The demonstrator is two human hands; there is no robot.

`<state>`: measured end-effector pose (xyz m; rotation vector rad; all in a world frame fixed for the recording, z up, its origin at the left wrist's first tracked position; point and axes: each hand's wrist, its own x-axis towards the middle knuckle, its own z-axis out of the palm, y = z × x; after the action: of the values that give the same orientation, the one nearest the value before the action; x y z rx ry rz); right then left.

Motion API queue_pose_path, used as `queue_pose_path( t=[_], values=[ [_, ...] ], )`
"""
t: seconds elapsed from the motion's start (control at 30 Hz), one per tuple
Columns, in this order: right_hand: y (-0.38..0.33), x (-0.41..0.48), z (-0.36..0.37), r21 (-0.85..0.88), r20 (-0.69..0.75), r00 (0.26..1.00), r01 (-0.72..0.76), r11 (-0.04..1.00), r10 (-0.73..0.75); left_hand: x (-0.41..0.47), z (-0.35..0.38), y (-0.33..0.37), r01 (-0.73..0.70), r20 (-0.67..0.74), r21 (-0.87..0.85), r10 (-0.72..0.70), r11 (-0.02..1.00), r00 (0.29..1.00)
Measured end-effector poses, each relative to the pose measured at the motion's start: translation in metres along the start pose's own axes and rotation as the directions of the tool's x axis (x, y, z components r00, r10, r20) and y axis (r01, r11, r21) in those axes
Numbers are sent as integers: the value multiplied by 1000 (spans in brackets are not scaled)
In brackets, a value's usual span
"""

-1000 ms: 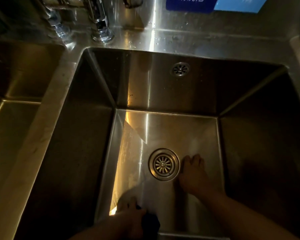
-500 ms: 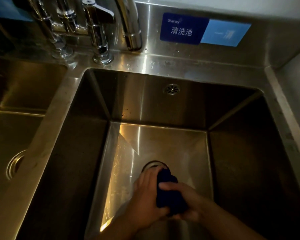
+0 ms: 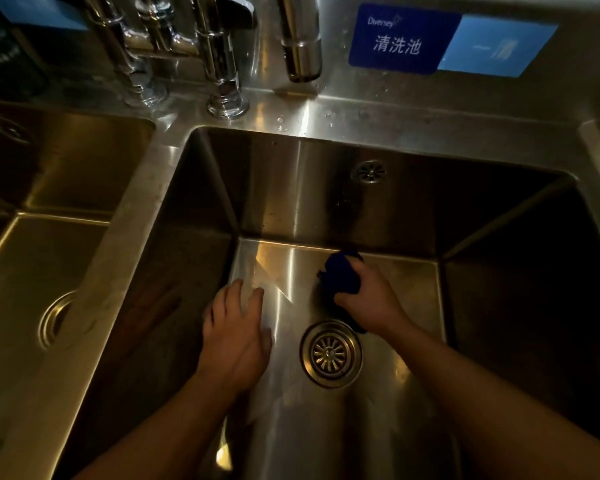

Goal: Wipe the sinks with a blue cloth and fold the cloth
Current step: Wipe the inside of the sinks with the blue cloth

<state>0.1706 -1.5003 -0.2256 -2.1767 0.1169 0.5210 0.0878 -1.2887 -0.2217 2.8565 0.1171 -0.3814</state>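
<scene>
Blue cloth (image 3: 340,276), bunched, sits near the far edge of the right sink (image 3: 499,237) floor beyond the drain (image 3: 330,353), clenched under the right hand (image 3: 369,297), while the left hand (image 3: 234,332), fingers loosely spread and empty, seems to rest on the floor's left edge.

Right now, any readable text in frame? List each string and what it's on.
"Diversey": small white brand mark at the top of the dark blue sign on the steel backsplash above the right sink.
"清洗池": large white characters on the same sign.
Light blue panel beside it: faint white marks, too blurred to read.
Blue label at upper left: cut off, nothing legible.
</scene>
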Motion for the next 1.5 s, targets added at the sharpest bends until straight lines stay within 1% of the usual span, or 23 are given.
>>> queue_pose_path(
  t=[0.17, 0.23, 0.3, 0.4, 0.47, 0.53, 0.63, 0.73, 0.8, 0.87, 0.93, 1.0, 1.03, 1.07, 1.1, 1.13, 1.17, 1.2, 1.23, 1.3, 1.33, 1.43, 1.5],
  values=[
    [4, 5, 0, -330, -75, 988, 102, 939, -133, 8, 25, -15, -40, 72, 8, 39, 999, 997],
    [19, -8, -4, -440, -160, 974, 78, 895, -163, 9, 39, -18, -73, 90, 48, 69, 996, 994],
    [44, -27, -8, -521, -216, 966, 8, 854, -141, 13, 52, -18, -91, 95, 77, 84, 993, 992],
    [89, -58, -10, -684, -140, 990, -88, 724, -12, 20, 70, -21, -116, 76, 58, 112, 992, 991],
    [118, -72, -11, -785, -69, 997, -81, 614, 44, 25, 81, -25, -124, 50, 68, 121, 990, 991],
    [141, -76, -15, -813, -11, 999, -39, 580, 51, 27, 91, -28, -124, 43, 75, 121, 989, 992],
    [158, -72, -13, -794, 41, 998, 9, 608, 39, 24, 101, -34, -142, 32, 60, 140, 988, 990],
    [163, -62, -1, -788, 11, 1000, 21, 615, -20, 21, 108, -39, -120, 13, 44, 119, 992, 993],
    [160, -55, 9, -773, -47, 999, -27, 633, -14, 20, 109, -38, -108, -23, 1, 108, 994, 994],
    [147, -44, 24, -707, -147, 989, -124, 696, 28, 19, 106, -34, -126, -65, -37, 123, 991, 990],
    [119, -22, 47, -590, -239, 967, -216, 778, 87, 21, 98, -29, -143, -115, -61, 135, 988, 984],
    [79, 6, 71, -469, -233, 961, -246, 848, 149, 26, 87, -23, -133, -164, -125, 112, 983, 980],
    [57, 19, 83, -407, -163, 976, -201, 891, 146, 29, 82, -20, -121, -193, -178, 85, 977, 977],
    [36, 29, 94, -311, -48, 993, -121, 943, 111, 32, 78, -18, -105, -218, -231, 53, 967, 974],
    [17, 36, 102, -155, 90, 994, -49, 987, 64, 36, 74, -16, -94, -238, -267, 29, 959, 971],
    [0, 40, 107, 45, 189, 982, -19, 999, 10, 41, 71, -15, -98, -252, -277, 26, 956, 967],
    [-11, 41, 109, 216, 226, 973, -15, 976, -35, 47, 69, -14, -111, -250, -263, 44, 958, 967],
    [-17, 39, 108, 314, 185, 981, -2, 949, -59, 53, 69, -13, -123, -222, -231, 71, 965, 972],
    [-18, 34, 104, 352, 102, 993, 21, 936, -60, 60, 69, -12, -127, -166, -185, 96, 974, 981],
    [-2, 18, 93, 325, -57, 997, 60, 944, -44, 74, 74, -10, -113, -25, -36, 113, 993, 993],
    [13, 7, 87, 267, -105, 994, 60, 962, -33, 81, 78, -10, -114, 21, 47, 113, 992, 993],
    [70, -26, 64, 62, -174, 985, 27, 998, -16, 109, 80, -13, -144, 57, 172, 136, 975, 989],
    [100, -41, 48, -4, -213, 977, 13, 1000, -14, 130, 74, -20, -207, 57, 242, 199, 948, 978]
  ],
)
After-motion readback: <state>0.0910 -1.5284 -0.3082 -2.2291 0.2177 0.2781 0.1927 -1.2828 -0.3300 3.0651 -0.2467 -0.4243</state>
